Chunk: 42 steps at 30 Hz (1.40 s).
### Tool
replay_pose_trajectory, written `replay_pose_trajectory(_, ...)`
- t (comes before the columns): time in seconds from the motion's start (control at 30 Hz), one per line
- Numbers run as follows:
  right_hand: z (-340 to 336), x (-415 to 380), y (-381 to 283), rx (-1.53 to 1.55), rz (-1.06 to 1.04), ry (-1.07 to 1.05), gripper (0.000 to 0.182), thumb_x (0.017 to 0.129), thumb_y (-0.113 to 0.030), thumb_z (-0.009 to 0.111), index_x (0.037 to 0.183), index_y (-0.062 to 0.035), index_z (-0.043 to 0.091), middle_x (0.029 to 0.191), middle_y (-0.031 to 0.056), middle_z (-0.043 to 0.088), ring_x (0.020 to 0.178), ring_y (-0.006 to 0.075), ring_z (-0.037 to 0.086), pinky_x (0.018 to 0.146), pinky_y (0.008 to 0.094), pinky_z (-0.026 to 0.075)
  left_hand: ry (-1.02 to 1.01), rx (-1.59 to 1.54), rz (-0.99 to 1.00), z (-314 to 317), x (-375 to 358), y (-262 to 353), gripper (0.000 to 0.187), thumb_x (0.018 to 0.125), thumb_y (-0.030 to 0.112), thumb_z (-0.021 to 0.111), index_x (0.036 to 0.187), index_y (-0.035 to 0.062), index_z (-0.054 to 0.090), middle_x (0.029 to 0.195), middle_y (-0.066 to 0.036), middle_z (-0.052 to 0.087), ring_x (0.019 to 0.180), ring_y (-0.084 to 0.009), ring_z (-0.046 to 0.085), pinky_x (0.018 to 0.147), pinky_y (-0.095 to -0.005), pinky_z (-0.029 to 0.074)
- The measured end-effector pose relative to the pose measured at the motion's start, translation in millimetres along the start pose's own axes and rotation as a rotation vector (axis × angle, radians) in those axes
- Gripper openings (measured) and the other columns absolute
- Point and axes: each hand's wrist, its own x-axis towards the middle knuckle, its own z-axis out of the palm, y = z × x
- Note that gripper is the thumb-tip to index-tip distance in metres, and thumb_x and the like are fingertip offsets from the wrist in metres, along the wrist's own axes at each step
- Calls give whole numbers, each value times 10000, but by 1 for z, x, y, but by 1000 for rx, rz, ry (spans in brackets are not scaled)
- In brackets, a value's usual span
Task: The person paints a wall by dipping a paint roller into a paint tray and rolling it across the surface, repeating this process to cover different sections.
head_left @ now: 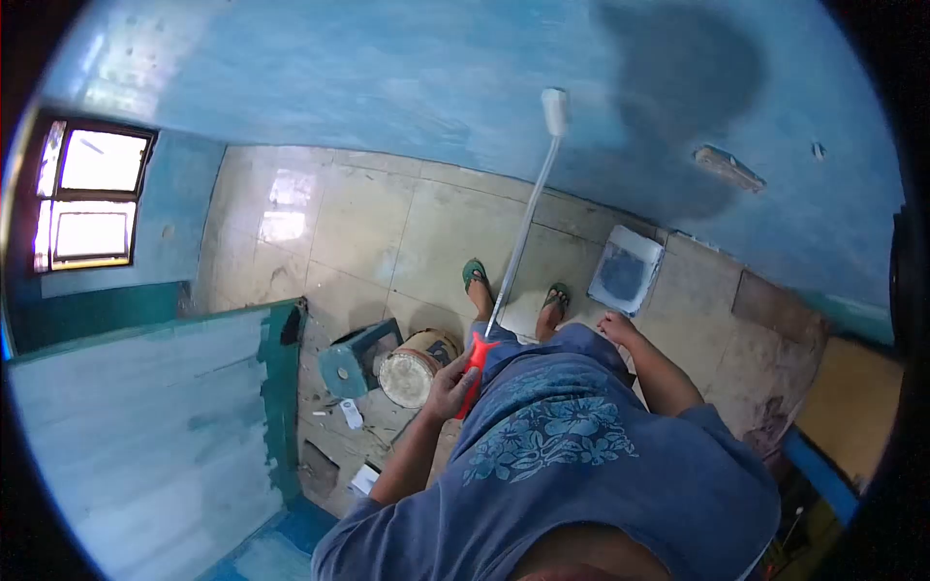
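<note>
My left hand (449, 387) is wrapped round the red handle of a paint roller (523, 232). Its long pale rod slants up and to the right. At the far end the white roller head (554, 112) overlaps the blue wall (465, 68). My right hand (614, 329) hangs beside my hip with its fingers curled in, and nothing shows in them. Just beyond it on the floor lies a white paint tray (625, 271) with a grey-blue inside.
A green stool (356, 358) lies by a round bucket (407, 378) on the tiled floor (358, 213), left of my feet. A partly painted partition (145, 416) stands at the left, near a window (97, 198). At the right is a yellow-brown board (843, 407).
</note>
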Motion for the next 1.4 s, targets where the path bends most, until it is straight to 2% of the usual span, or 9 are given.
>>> replay_pose_trajectory(0.2,-21,-5,-16,87,111,-27,209,819,-142,491,902,-12,631,767,70,629,686,149,586,630,283,472,-37,399,318,6,52,-33,532,895,213,559,1367,47,380,764,-47,556,680,-84,506,635,-257,443)
replay_pose_trajectory(0.23,-24,5,3,99,71,-35,222,810,-166,491,908,-31,637,776,67,632,691,169,590,643,296,471,-79,360,36,6,56,-23,506,905,170,557,1374,77,392,849,-5,572,759,-71,493,689,-244,453)
replay_pose_trajectory(0.33,-33,0,14,127,19,-12,228,798,-187,493,899,-48,643,769,64,634,696,190,596,654,307,467,22,217,15,1,70,-41,495,903,157,556,1368,79,404,765,20,526,644,-63,458,573,-226,423)
replay_pose_trajectory(0.47,-50,-10,22,72,46,48,202,793,-171,501,869,-44,638,748,68,629,705,188,598,654,309,465,139,140,36,-26,79,-56,462,915,138,541,1360,101,424,615,19,496,490,-68,466,446,-237,407)
replay_pose_trajectory(0.67,-62,-32,12,34,62,64,191,818,-166,497,874,-38,627,775,73,629,725,166,598,670,298,471,481,8,343,-50,72,-31,521,918,106,531,1404,106,343,739,13,525,549,-73,475,502,-222,427)
replay_pose_trajectory(0.7,-61,-34,9,71,62,71,190,820,-162,496,873,-35,626,773,70,628,724,161,595,669,293,470,447,-159,256,-53,64,-13,609,910,74,528,1444,122,238,753,-11,533,549,-88,522,479,-228,453)
replay_pose_trajectory(0.83,-60,-33,4,99,83,38,203,850,-123,457,910,-30,627,785,67,624,691,144,571,642,278,467,478,-374,101,-57,56,-8,570,913,108,541,1426,124,293,710,-2,529,569,-92,507,519,-246,455)
replay_pose_trajectory(1.07,-60,-12,-4,119,90,43,185,843,-135,469,889,-39,621,791,61,623,703,142,573,639,270,464,496,-92,-72,-35,46,-22,483,958,170,458,1421,166,321,724,4,516,563,-81,489,494,-236,425)
replay_pose_trajectory(1.4,-57,-11,-21,188,107,112,183,841,-177,478,897,-71,616,771,31,599,676,117,553,536,270,432,443,-104,122,-31,124,2,484,969,129,407,1434,191,289,716,-2,493,524,-74,461,452,-223,398)
